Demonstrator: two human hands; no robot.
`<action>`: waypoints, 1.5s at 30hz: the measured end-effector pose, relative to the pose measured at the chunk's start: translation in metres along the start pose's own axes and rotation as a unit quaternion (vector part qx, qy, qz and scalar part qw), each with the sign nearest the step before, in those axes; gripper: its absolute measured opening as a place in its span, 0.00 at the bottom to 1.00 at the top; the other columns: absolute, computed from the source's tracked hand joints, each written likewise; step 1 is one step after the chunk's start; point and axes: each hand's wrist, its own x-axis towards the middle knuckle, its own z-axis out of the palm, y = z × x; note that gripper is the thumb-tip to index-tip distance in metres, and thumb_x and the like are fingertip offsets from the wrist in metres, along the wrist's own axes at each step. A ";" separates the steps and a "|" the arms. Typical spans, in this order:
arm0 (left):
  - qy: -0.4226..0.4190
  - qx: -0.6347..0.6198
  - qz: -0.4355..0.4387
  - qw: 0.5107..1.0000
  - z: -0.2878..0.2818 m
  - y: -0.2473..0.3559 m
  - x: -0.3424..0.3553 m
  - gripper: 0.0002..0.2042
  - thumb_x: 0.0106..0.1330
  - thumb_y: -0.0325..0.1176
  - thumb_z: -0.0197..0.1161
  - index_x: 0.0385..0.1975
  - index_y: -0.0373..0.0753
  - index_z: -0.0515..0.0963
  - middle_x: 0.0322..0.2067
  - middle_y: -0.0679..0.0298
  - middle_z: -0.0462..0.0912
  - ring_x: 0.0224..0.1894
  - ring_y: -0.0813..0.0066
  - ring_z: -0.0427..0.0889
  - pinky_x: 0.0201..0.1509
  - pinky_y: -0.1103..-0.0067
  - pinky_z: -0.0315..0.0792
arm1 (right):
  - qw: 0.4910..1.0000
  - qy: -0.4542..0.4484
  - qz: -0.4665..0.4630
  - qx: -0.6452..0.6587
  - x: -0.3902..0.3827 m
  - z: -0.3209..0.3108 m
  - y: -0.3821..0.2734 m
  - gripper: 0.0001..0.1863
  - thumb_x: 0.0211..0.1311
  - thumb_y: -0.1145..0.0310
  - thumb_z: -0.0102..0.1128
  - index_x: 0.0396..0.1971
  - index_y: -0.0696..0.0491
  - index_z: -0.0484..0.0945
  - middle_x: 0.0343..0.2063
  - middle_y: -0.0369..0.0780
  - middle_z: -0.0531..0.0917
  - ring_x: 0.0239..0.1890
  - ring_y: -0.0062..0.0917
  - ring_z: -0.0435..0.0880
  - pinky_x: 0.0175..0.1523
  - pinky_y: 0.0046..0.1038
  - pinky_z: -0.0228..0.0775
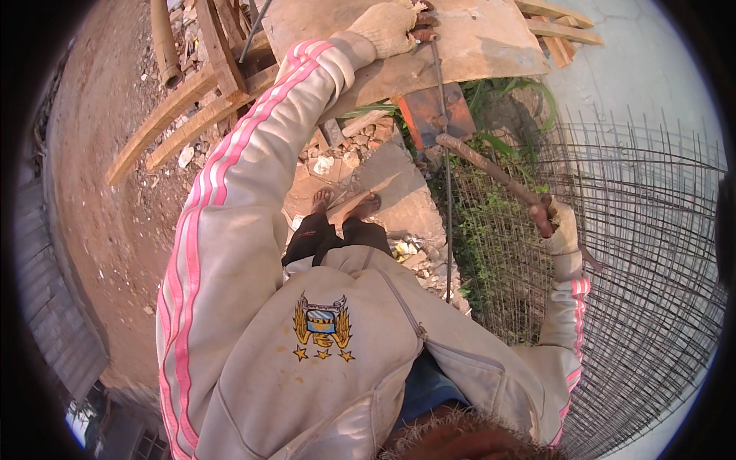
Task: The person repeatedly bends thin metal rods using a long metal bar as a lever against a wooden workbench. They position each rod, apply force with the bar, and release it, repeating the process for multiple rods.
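My left hand [389, 29], in a cream knitted glove with bare fingertips, rests over a wooden board at the top. Its fingers close on the upper part of a thin steel rod [449, 222], which runs from the board down past my right side. My right hand [553, 222], also gloved, is wrapped around the lower end of a rusty bending bar [494, 172]. The bar slants up to the left, and its far end meets the rod just below an orange-and-dark metal plate [438, 113]. How the bar's end grips the rod is too small to tell.
The worn board [491, 38] lies over timber pieces [180, 115]. Rubble and a concrete slab [406, 184] surround my bare feet [360, 205]. Steel mesh [636, 253] leans by the pale wall [636, 61] at right, with green plants [491, 222] beside it.
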 end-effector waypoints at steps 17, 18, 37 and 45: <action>0.074 -0.066 -0.009 0.995 -0.009 0.003 -0.002 0.16 0.66 0.41 0.63 0.40 0.32 0.80 0.35 0.57 0.84 0.38 0.65 0.84 0.43 0.71 0.77 | 0.994 0.091 0.049 -0.027 -0.033 0.038 0.003 0.23 0.62 0.48 0.67 0.27 0.56 0.82 0.14 0.35 0.76 0.19 0.21 0.72 0.27 0.30 0.62; 0.119 -0.102 -0.022 0.987 -0.015 0.007 -0.007 0.16 0.66 0.41 0.63 0.40 0.32 0.80 0.34 0.57 0.84 0.38 0.65 0.84 0.43 0.71 0.77 | 0.992 0.099 0.041 -0.064 -0.033 0.041 0.004 0.23 0.62 0.48 0.67 0.28 0.56 0.83 0.15 0.36 0.77 0.19 0.22 0.72 0.27 0.30 0.63; -0.367 -0.857 -0.312 0.184 0.051 0.252 -0.314 0.15 0.76 0.43 0.53 0.30 0.38 0.69 0.24 0.60 0.76 0.29 0.62 0.81 0.42 0.62 0.81 | 0.972 0.155 0.179 0.001 -0.064 0.078 0.005 0.31 0.57 0.41 0.69 0.34 0.60 0.83 0.21 0.43 0.82 0.27 0.28 0.81 0.34 0.32 0.71; -0.412 -0.766 -0.297 0.394 -0.022 0.117 -0.355 0.11 0.76 0.43 0.54 0.45 0.42 0.71 0.18 0.72 0.66 0.16 0.77 0.68 0.22 0.76 0.70 | 0.909 0.270 0.304 -0.096 -0.128 0.161 -0.138 0.34 0.60 0.38 0.61 0.36 0.61 0.82 0.28 0.55 0.84 0.36 0.50 0.84 0.42 0.42 0.74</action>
